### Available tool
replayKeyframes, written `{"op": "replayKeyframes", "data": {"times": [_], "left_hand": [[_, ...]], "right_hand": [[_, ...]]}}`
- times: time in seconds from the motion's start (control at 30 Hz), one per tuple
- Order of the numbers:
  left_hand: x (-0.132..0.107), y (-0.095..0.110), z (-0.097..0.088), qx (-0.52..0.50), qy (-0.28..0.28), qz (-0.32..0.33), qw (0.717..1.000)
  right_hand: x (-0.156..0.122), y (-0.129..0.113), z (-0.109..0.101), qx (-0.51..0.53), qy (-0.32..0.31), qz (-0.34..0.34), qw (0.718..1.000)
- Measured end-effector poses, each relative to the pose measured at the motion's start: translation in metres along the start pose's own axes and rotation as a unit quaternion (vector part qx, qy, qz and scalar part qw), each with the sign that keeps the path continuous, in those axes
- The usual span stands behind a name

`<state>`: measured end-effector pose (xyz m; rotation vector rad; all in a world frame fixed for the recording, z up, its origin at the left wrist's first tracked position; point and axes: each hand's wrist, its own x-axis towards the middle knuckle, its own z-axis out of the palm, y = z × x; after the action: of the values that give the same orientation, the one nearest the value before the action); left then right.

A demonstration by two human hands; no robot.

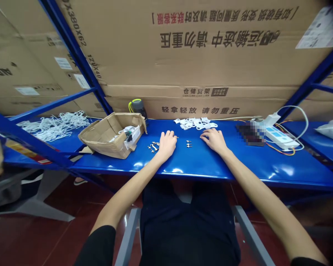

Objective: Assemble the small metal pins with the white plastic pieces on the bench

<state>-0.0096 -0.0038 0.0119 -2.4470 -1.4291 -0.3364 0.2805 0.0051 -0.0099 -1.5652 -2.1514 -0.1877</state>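
Observation:
My left hand [167, 145] rests over the blue tabletop with its fingers curled down; a thin tan tip shows by the fingertips, but what they hold is too small to name. Just left of it lies a loose pile of small metal pin-like parts [153, 147]. Between my hands, a few similar small parts [189, 143] lie in a short row. My right hand [215, 140] is right of that row, fingers loosely bent and apart, with nothing visible in them. Its fingertips are close to a heap of flat white plastic pieces [194, 123] with round holes.
An open cardboard box [108, 143] with small items stands left, a dark bottle [138, 107] behind it. White wire hooks [58, 125] are piled far left. At right are a white power strip [281, 137], cables and a blurred dark object [251, 133]. Blue posts frame the table.

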Motion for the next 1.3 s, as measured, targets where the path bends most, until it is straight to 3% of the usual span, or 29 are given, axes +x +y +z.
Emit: {"op": "replayKeyframes", "data": {"times": [0.13,0.27,0.37,0.53,0.7,1.0,1.17,1.3], "left_hand": [[0.031,0.001,0.004,-0.063,0.002,0.042,0.997],[0.066,0.008,0.011,-0.118,-0.001,0.043,0.992],[0.078,0.014,0.020,-0.137,0.006,0.043,0.990],[0.073,0.014,0.030,-0.197,0.022,0.066,0.978],[0.070,0.014,0.030,-0.258,0.025,0.058,0.964],[0.070,0.017,0.034,-0.307,0.060,0.048,0.949],[0.070,0.015,0.036,-0.343,0.085,0.030,0.935],[0.071,0.015,0.037,-0.359,0.097,0.013,0.928]], "right_hand": [[0.000,-0.002,-0.001,0.002,-0.010,0.004,1.000],[0.001,-0.006,-0.003,-0.004,-0.007,0.007,1.000],[0.001,-0.008,-0.004,-0.002,-0.005,0.004,1.000],[0.005,-0.011,-0.003,0.030,-0.013,0.001,0.999],[0.009,-0.014,0.001,0.108,-0.025,0.017,0.994],[0.023,-0.017,0.005,0.279,0.078,0.058,0.955],[0.046,-0.024,0.010,0.333,0.076,0.084,0.936],[0.047,-0.026,0.011,0.321,0.089,0.108,0.937]]}}
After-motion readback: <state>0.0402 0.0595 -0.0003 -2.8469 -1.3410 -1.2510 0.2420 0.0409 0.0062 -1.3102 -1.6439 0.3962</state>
